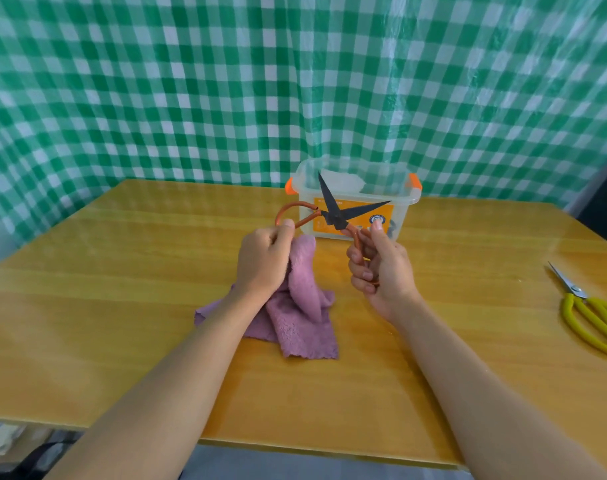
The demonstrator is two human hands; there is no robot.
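Note:
A pair of scissors (340, 211) with dark blades and orange loop handles is held up over the middle of the table, blades spread wide apart. My left hand (262, 261) pinches the left orange handle loop and also holds a purple cloth (303, 306), which hangs from it down onto the table. My right hand (381, 268) grips the right handle loop, fingers curled round it and thumb up along its side.
A clear plastic box (355, 199) with orange clips stands just behind the scissors. A second pair of scissors (593, 313) with yellow handles lies at the table's right edge. A green checked sheet (295, 81) hangs behind the wooden table (122, 306).

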